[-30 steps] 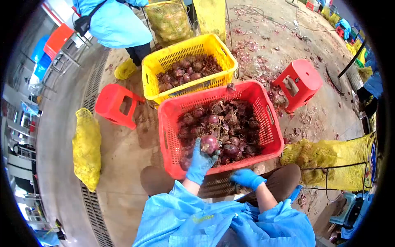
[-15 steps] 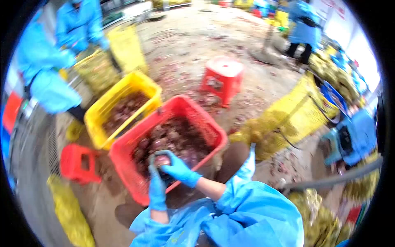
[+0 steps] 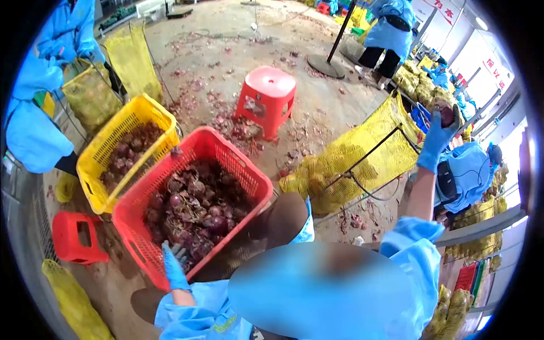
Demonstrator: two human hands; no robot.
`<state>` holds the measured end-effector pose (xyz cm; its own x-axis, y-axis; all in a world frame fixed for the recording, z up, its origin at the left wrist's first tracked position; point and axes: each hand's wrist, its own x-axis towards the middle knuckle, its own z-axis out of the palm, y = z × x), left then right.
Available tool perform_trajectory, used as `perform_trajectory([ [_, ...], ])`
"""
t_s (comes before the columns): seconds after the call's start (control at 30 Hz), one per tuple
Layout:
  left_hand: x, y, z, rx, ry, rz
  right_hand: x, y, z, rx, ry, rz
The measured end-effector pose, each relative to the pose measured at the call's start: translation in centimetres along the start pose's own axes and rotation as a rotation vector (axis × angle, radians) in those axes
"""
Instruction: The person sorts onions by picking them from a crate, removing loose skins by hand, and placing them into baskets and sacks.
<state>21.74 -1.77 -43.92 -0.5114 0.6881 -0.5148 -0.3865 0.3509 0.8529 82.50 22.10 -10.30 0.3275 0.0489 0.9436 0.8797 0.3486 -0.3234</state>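
Observation:
A red onion is held in my right hand, raised at the far right with the arm stretched out. My left hand is at the near edge of the red crate, its fingers spread beside the onions and holding nothing. Purple onions and loose dry skins fill the lower part of that crate. Both hands wear blue gloves. To the right of the crate, a yellow mesh bag with onions at its near end hangs on a dark metal frame.
A yellow crate of onions adjoins the red one. Red stools stand ahead and at left. A full mesh bag lies lower left. People in blue are at upper left, upper right and right.
The view has turned right. Both hands came together around an onion, then parted; my right hand has carried an onion up to the far right, and my left hand is empty at the crate.

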Motion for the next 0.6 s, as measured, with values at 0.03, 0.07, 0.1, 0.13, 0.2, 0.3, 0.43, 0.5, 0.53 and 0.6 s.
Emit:
perform_trajectory([
  [0.03, 0.1, -0.6, -0.9, 0.058, 0.039, -0.011, 0.1, 2.6, -0.6, 0.092, -0.174, 0.226],
  [0.07, 0.6, -1.1, -1.8, 0.074, 0.092, -0.067, 0.1, 5.1, -1.1, 0.182, -0.339, 0.456],
  [0.1, 1.1, -2.0, -2.6, 0.096, 0.12, -0.076, -0.2, 10.0, -1.7, 0.072, -0.738, 0.476],
  [0.13, 1.7, -2.9, -3.6, 0.12, 0.145, -0.081, -0.8, 13.9, -2.5, -0.04, -1.133, 0.487],
  [0.2, 1.8, -3.6, -4.6, 0.144, 0.132, -0.101, -1.4, 14.6, -3.2, -0.425, -1.353, 0.32],
  [0.3, 1.0, -2.7, -4.3, 0.152, 0.164, -0.12, -0.4, 11.5, -0.8, -0.488, -1.199, 0.566],
  [0.43, 1.8, -3.7, -4.7, 0.168, 0.158, -0.125, -0.2, 3.0, 1.9, -0.193, -0.759, -0.029],
  [0.5, 4.7, -9.1, -8.1, 0.377, 0.078, 0.051, -0.4, -2.0, 3.4, 0.0, -0.71, -0.176],
  [0.53, 2.4, -6.2, -6.6, 0.636, 0.124, 0.118, -2.0, -7.4, 4.5, 0.271, -0.708, -0.038],
  [0.6, 0.3, -4.7, -4.2, 1.068, 0.208, 0.19, -7.3, -14.9, 6.4, 0.596, -0.825, 0.086],
])
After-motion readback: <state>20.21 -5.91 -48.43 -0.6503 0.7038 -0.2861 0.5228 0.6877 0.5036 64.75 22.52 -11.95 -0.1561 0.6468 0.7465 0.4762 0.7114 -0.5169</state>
